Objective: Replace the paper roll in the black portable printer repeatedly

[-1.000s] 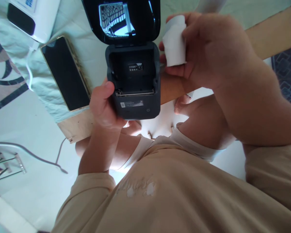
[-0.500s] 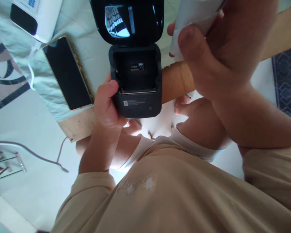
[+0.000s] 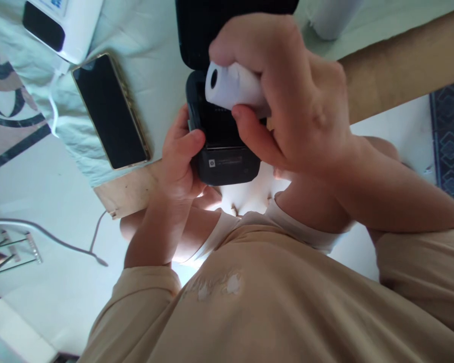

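Note:
My left hand (image 3: 179, 159) grips the left side of a small black label printer (image 3: 229, 169), thumb on its rim. The printer's lid (image 3: 196, 35) stands open, so the dark hollow inside shows in part. Over that hollow my right hand (image 3: 298, 91) pinches a white paper roll (image 3: 234, 85) between thumb and fingers. The roll lies roughly sideways, the dark hole of its core facing left. Whether it touches the printer's inside I cannot tell. My right hand hides the roll's right end and the printer's right side.
A smartphone (image 3: 111, 111) lies on the green cloth (image 3: 147, 60) to the left. Beyond it is a white device (image 3: 64, 25) with a white cable (image 3: 53, 101). At the top right stands a white cylindrical thing (image 3: 333, 20). A wooden table edge (image 3: 397, 60) runs across.
My right hand has come left with the paper roll, from beside the printer to over its open hollow. The printer has shifted slightly right in my left hand.

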Tool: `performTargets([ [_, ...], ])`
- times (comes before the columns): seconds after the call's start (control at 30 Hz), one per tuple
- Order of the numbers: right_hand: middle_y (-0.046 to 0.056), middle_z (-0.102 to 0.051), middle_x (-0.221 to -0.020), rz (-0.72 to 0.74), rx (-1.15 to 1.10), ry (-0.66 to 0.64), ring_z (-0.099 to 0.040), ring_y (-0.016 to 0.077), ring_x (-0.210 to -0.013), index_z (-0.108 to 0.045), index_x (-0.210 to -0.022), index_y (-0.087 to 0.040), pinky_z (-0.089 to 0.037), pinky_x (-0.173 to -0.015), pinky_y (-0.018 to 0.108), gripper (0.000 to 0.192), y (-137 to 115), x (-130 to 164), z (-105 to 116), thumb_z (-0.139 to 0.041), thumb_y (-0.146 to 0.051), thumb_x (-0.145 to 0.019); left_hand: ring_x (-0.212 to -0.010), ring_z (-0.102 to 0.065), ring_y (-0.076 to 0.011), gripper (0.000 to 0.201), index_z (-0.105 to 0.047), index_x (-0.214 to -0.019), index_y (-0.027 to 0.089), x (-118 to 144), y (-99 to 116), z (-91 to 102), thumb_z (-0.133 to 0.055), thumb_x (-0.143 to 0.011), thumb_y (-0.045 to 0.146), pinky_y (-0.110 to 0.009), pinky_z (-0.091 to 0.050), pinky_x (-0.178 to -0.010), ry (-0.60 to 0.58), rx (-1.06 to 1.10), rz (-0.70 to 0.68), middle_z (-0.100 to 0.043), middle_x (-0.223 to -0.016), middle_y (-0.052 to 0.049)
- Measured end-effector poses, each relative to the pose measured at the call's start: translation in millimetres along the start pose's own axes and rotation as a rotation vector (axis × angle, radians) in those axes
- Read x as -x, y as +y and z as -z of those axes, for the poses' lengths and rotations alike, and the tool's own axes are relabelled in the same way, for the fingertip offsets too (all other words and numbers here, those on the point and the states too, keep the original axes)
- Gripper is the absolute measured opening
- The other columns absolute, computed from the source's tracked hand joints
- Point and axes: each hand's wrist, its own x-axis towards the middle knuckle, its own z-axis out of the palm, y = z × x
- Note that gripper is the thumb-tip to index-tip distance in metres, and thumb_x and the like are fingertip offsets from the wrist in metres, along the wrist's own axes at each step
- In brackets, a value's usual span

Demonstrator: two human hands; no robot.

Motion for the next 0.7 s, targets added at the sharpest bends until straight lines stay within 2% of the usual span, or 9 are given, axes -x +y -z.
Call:
performTargets([
  [0.07, -0.007, -0.067, -0.138, 0.237, 0.362, 0.064, -0.058, 0.0181, -0.147, -0.074, -0.118, -0.038, -0.059, -0.121, 0.033, 0.036, 0, 0, -2, -0.045, -0.031, -0.098, -0.117, -0.074, -0.0372, 0.035, -0.075, -0.093, 0.028, 0, 0, -0.4, -0.088, -0.066, 0.046, -0.050, -0.068, -0.087, 0.016, -0.024, 0.001, -0.074, -0.084, -0.004],
  [0.13, -0.010, -0.066, -0.144, 0.396, 0.592, 0.097, -0.066, 0.0194, -0.133, -0.074, -0.122, -0.043, -0.056, -0.124, 0.043, 0.042, 3, 0, -3, -0.037, -0.038, -0.102, -0.110, -0.075, -0.0345, 0.029, -0.073, -0.089, 0.028, 1, -1, 0.1, -0.085, -0.069, 0.047, -0.048, -0.067, -0.086, 0.020, -0.059, -0.027, -0.070, -0.081, -0.003],
  [0.2, -0.010, -0.063, -0.149, 0.422, 0.718, 0.073, -0.068, 0.0208, -0.128, -0.071, -0.129, -0.046, -0.056, -0.120, 0.047, 0.049, 6, 0, -4, -0.029, -0.039, -0.105, -0.111, -0.074, -0.0333, 0.028, -0.072, -0.089, 0.028, 1, -2, 1.4, -0.082, -0.073, 0.048, -0.046, -0.066, -0.087, 0.011, -0.069, -0.049, -0.067, -0.079, -0.003],
  [0.3, -0.008, -0.063, -0.150, 0.386, 0.858, 0.001, -0.067, 0.0240, -0.128, -0.068, -0.137, -0.045, -0.058, -0.109, 0.047, 0.056, 4, -1, -5, -0.029, -0.029, -0.101, -0.121, -0.072, -0.0354, 0.032, -0.071, -0.092, 0.028, 0, -5, 3.5, -0.083, -0.074, 0.051, -0.044, -0.064, -0.089, -0.018, -0.045, -0.041, -0.066, -0.078, -0.003],
  [0.4, -0.005, -0.066, -0.145, 0.360, 0.858, -0.012, -0.067, 0.0255, -0.128, -0.068, -0.138, -0.043, -0.056, -0.105, 0.045, 0.057, 1, -3, -3, -0.029, -0.028, -0.099, -0.120, -0.072, -0.0359, 0.033, -0.070, -0.090, 0.029, -2, -6, 4.0, -0.084, -0.070, 0.052, -0.041, -0.062, -0.085, 0.003, -0.056, -0.029, -0.070, -0.080, -0.004],
  [0.47, 0.000, -0.068, -0.141, 0.309, 0.790, 0.008, -0.068, 0.0267, -0.125, -0.063, -0.143, -0.039, -0.056, -0.102, 0.043, 0.051, 4, -4, -2, -0.039, -0.035, -0.098, -0.101, -0.074, -0.0307, 0.033, -0.072, -0.089, 0.029, -2, -5, 3.1, -0.084, -0.069, 0.052, -0.036, -0.059, -0.071, 0.029, -0.070, -0.030, -0.071, -0.080, -0.003],
  [0.53, 0.003, -0.069, -0.138, 0.272, 0.742, 0.037, -0.071, 0.0275, -0.117, -0.059, -0.147, -0.033, -0.057, -0.098, 0.042, 0.055, 8, -3, -1, -0.053, -0.037, -0.093, -0.078, -0.069, -0.0224, 0.032, -0.075, -0.091, 0.028, -1, -3, 1.8, -0.083, -0.070, 0.051, -0.032, -0.050, -0.055, 0.029, -0.065, -0.025, -0.071, -0.080, -0.002],
  [0.6, 0.004, -0.071, -0.132, 0.330, 0.730, 0.092, -0.071, 0.0260, -0.111, -0.064, -0.141, -0.030, -0.057, -0.100, 0.043, 0.050, 13, -1, -2, -0.054, -0.033, -0.092, -0.067, -0.064, -0.0175, 0.031, -0.077, -0.094, 0.026, 0, -1, 0.8, -0.083, -0.072, 0.047, -0.031, -0.046, -0.050, -0.004, -0.037, -0.024, -0.071, -0.081, -0.001],
  [0.7, 0.000, -0.073, -0.130, 0.495, 0.735, 0.165, -0.068, 0.0245, -0.119, -0.069, -0.133, -0.034, -0.052, -0.114, 0.046, 0.040, 17, 3, -3, -0.045, -0.032, -0.101, -0.069, -0.065, -0.0180, 0.031, -0.077, -0.097, 0.025, 2, 1, 0.3, -0.082, -0.075, 0.046, -0.031, -0.048, -0.052, -0.042, -0.029, -0.025, -0.071, -0.082, -0.002],
])
